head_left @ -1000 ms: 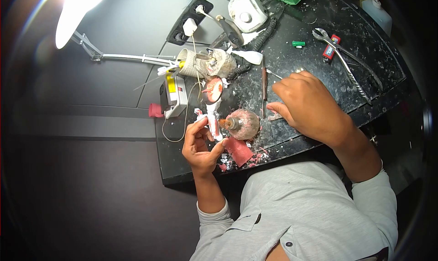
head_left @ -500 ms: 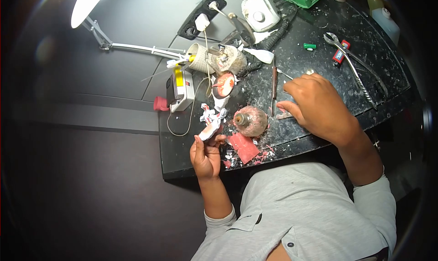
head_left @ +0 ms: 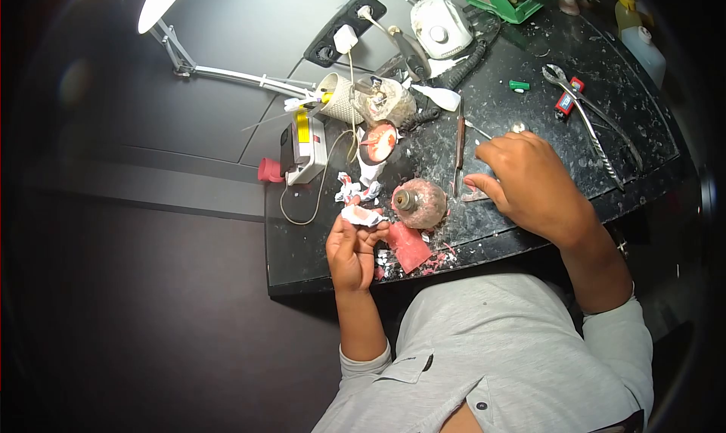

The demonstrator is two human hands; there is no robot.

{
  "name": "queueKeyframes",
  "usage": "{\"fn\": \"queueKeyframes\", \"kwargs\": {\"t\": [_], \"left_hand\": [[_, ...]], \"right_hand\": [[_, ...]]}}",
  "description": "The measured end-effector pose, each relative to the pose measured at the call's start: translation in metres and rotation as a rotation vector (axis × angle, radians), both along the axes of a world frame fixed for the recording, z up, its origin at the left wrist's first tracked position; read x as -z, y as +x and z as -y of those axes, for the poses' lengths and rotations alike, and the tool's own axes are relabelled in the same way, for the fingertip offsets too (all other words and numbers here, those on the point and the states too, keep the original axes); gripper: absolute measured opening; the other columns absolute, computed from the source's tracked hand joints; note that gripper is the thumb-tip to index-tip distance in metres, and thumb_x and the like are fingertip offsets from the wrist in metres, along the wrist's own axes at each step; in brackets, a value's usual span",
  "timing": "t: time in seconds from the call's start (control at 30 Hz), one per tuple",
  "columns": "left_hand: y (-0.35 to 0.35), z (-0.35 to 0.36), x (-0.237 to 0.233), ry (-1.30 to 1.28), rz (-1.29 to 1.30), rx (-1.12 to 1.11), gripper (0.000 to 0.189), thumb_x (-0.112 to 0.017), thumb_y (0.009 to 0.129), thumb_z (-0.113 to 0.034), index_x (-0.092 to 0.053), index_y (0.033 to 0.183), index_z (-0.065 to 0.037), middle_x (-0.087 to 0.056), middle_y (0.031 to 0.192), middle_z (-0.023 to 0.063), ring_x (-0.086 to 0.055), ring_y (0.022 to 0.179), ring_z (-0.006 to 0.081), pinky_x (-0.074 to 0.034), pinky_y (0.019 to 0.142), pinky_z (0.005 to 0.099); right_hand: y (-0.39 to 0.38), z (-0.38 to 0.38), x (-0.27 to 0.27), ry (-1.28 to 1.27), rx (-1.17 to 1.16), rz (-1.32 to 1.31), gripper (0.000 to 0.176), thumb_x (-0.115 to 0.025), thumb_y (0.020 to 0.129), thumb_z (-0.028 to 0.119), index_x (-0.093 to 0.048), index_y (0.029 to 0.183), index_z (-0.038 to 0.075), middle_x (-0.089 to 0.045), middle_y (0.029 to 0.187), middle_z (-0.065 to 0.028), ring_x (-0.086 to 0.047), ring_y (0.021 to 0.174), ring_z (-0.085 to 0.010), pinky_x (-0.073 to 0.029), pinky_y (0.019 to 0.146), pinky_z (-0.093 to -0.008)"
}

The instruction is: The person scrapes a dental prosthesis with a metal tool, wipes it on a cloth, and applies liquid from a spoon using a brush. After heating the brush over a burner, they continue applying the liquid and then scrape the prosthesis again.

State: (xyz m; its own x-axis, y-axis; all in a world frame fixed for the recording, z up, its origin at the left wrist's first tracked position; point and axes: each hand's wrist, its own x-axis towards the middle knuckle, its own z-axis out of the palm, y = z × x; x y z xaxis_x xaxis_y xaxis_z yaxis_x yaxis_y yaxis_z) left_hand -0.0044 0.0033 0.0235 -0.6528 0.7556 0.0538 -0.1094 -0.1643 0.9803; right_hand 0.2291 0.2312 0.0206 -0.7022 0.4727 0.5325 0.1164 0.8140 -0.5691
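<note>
My left hand [head_left: 354,255] holds a small white, plaster-like piece [head_left: 363,217] with a pinkish middle between thumb and fingers, just above the bench's front edge. Beside it stands a round glass burner [head_left: 420,204] with a metal neck and pink smears. A pink wax sheet [head_left: 409,248] lies below the burner among crumbs. My right hand [head_left: 533,183] is over the bench, thumb apart from the bent fingers; some fingertips are hidden. A thin metal tool [head_left: 477,130] reaches toward its knuckles. Left of the thumb lies a wooden-handled knife [head_left: 460,142].
White and red scraps [head_left: 354,189] and a bowl [head_left: 380,141] with pink contents lie past my left hand. Farther back are a mesh cup [head_left: 338,93], a white control box [head_left: 440,28] and a lamp [head_left: 162,6]. Large pliers [head_left: 586,115] lie at right on a red box [head_left: 569,96].
My left hand has moved slightly right and up, and the white piece has turned from slanted to nearly level. My right hand stays in nearly the same place. The whole view has shifted a little.
</note>
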Motion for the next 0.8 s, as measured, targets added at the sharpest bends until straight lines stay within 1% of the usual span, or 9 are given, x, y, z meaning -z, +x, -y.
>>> {"fn": "queueKeyframes", "kwargs": {"t": [0.03, 0.13, 0.23, 0.47, 0.57, 0.63, 0.67, 0.73, 0.8], "left_hand": [[0.000, 0.000, 0.000, 0.000, 0.000, -0.002, 0.053, -0.050, 0.106, -0.026, -0.038, 0.146, 0.007, -0.068, 0.110, 0.0242, -0.071, 0.088, 0.0275, -0.060, 0.078, 0.0351], [0.005, 0.000, -0.002, -0.027, -0.143, 0.062, 0.064, -0.060, 0.097, 0.001, -0.027, 0.152, 0.007, -0.061, 0.125, 0.0246, -0.070, 0.096, 0.0248, -0.059, 0.087, 0.0363], [0.009, -0.006, 0.001, -0.022, -0.269, 0.035, 0.066, -0.061, 0.097, -0.001, -0.027, 0.153, 0.006, -0.063, 0.118, 0.0172, -0.070, 0.095, 0.0239, -0.059, 0.087, 0.0337], [0.016, -0.009, 0.004, -0.022, -0.304, 0.059, 0.077, -0.060, 0.099, -0.005, -0.011, 0.158, -0.001, -0.062, 0.116, 0.0166, -0.070, 0.091, 0.0229, -0.063, 0.079, 0.0371], [0.014, -0.009, 0.006, 0.031, -0.270, 0.082, 0.070, -0.061, 0.099, -0.007, -0.019, 0.155, 0.001, -0.061, 0.117, 0.0205, -0.070, 0.089, 0.0261, -0.064, 0.078, 0.0397], [0.013, -0.010, 0.009, 0.069, -0.328, -0.031, 0.051, -0.062, 0.098, -0.006, -0.036, 0.141, 0.003, -0.063, 0.111, 0.0202, -0.070, 0.087, 0.0263, -0.063, 0.075, 0.0377], [0.011, -0.010, 0.010, 0.068, -0.328, -0.031, 0.051, -0.062, 0.098, -0.006, -0.036, 0.141, 0.003, -0.063, 0.111, 0.0202, -0.070, 0.087, 0.0263, -0.063, 0.075, 0.0377], [0.006, -0.007, 0.013, 0.067, -0.344, -0.073, 0.032, -0.063, 0.098, -0.005, -0.046, 0.124, 0.002, -0.064, 0.108, 0.0190, -0.069, 0.087, 0.0253, -0.062, 0.071, 0.0349], [0.000, -0.004, 0.019, 0.097, -0.347, -0.056, 0.029, -0.063, 0.098, -0.006, -0.047, 0.121, 0.001, -0.064, 0.108, 0.0187, -0.069, 0.088, 0.0250, -0.060, 0.072, 0.0333]], "right_hand": [[0.000, 0.000, 0.000, 0.000, -0.002, 0.000, 0.024, -0.074, 0.086, 0.021, -0.065, 0.085, -0.001, -0.067, 0.077, -0.0177, -0.066, 0.078, -0.0355, -0.050, 0.075, -0.0443], [0.000, 0.000, 0.000, -0.005, -0.001, -0.013, 0.025, -0.074, 0.086, 0.022, -0.065, 0.085, -0.001, -0.067, 0.077, -0.0178, -0.066, 0.078, -0.0354, -0.050, 0.075, -0.0443], [0.000, 0.000, 0.001, -0.007, 0.001, -0.020, 0.025, -0.074, 0.087, 0.023, -0.065, 0.085, -0.001, -0.067, 0.078, -0.0180, -0.066, 0.078, -0.0353, -0.050, 0.076, -0.0442], [0.000, 0.000, 0.001, 0.009, 0.005, 0.001, 0.025, -0.074, 0.087, 0.023, -0.066, 0.084, -0.001, -0.067, 0.076, -0.0181, -0.067, 0.076, -0.0348, -0.051, 0.074, -0.0441], [0.000, 0.000, 0.001, 0.008, 0.002, 0.001, 0.025, -0.074, 0.087, 0.023, -0.066, 0.083, 0.000, -0.067, 0.075, -0.0181, -0.067, 0.076, -0.0347, -0.051, 0.074, -0.0441], [0.000, 0.000, 0.000, 0.003, 0.000, 0.000, 0.025, -0.074, 0.087, 0.023, -0.066, 0.083, 0.000, -0.067, 0.075, -0.0182, -0.067, 0.076, -0.0347, -0.051, 0.074, -0.0440], [0.000, 0.000, 0.000, 0.010, 0.001, 0.001, 0.025, -0.074, 0.087, 0.023, -0.066, 0.083, 0.000, -0.067, 0.075, -0.0182, -0.067, 0.076, -0.0347, -0.051, 0.074, -0.0440], [0.001, 0.000, 0.000, 0.015, 0.004, 0.001, 0.025, -0.073, 0.087, 0.023, -0.066, 0.083, 0.000, -0.067, 0.075, -0.0182, -0.067, 0.076, -0.0347, -0.051, 0.074, -0.0440], [0.001, 0.000, 0.001, 0.017, 0.008, -0.020, 0.024, -0.073, 0.087, 0.023, -0.066, 0.083, 0.000, -0.067, 0.075, -0.0181, -0.067, 0.076, -0.0346, -0.051, 0.074, -0.0438]]}}
